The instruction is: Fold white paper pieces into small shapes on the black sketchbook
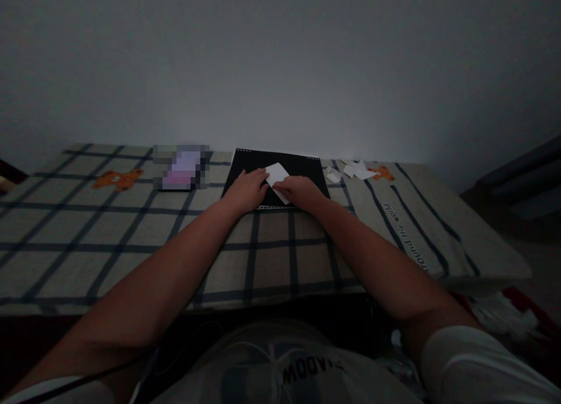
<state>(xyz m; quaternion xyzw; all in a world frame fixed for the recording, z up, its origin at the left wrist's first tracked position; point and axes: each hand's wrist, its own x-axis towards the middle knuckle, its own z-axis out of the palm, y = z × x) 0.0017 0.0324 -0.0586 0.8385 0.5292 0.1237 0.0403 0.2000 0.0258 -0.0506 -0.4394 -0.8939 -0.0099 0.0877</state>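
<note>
Over checked cloth (272, 237), we seem to be creasing white paper (277, 172), right fingers (284, 185) pinching it, left fingers (260, 173) apart, the next press likely needing aligned edges.

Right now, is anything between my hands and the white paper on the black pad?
Nothing visible is in the way. Your left hand reaches the white paper at its left side; your right hand covers its lower right side. The white scraps lie aside, right of the black pad.
</note>
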